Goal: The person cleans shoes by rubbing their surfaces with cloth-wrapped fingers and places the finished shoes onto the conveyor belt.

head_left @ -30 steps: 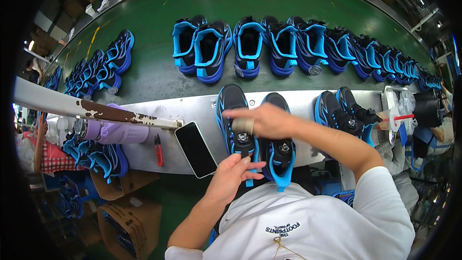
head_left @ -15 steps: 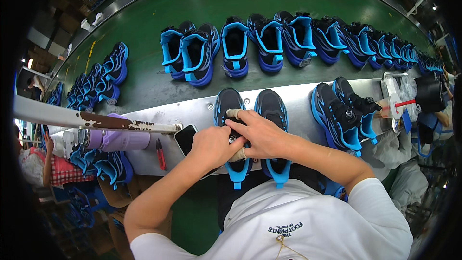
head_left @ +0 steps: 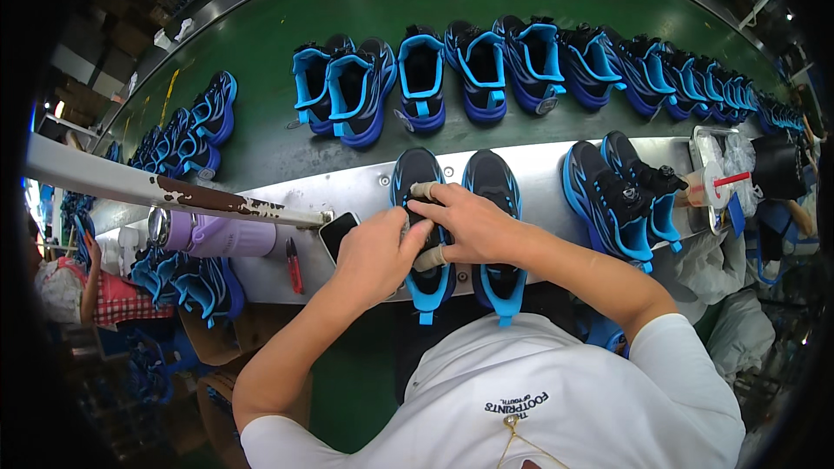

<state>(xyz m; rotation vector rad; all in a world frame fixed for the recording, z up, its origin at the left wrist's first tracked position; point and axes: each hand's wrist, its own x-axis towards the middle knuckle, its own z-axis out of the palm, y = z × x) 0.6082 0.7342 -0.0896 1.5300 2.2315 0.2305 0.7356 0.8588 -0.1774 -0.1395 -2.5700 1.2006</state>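
A pair of black and blue sneakers stands at the near edge of the metal ledge, toes pointing away from me. Both hands are on the left sneaker [head_left: 417, 165]. My left hand [head_left: 375, 252] is closed at its left side, with the thumb across the upper. From the right, my right hand [head_left: 473, 224] grips over its middle; tan coverings wrap the thumb and a finger. My hands hide the sneaker's tongue area. Under my right wrist stands the right sneaker [head_left: 489, 175], its heel loop toward me.
Sneakers line the green belt [head_left: 287, 26] beyond the ledge. Another pair [head_left: 608, 200] stands at right, near a lidded cup [head_left: 699, 187] with a red straw. Left are a phone [head_left: 337, 234], red cutter [head_left: 294, 266], purple bottle [head_left: 230, 234] and a chipped white bar [head_left: 174, 187].
My left hand has drawn slightly back and its thumb now lies lower over the upper. My right hand stays on the same sneaker. The whole view has shifted a little.
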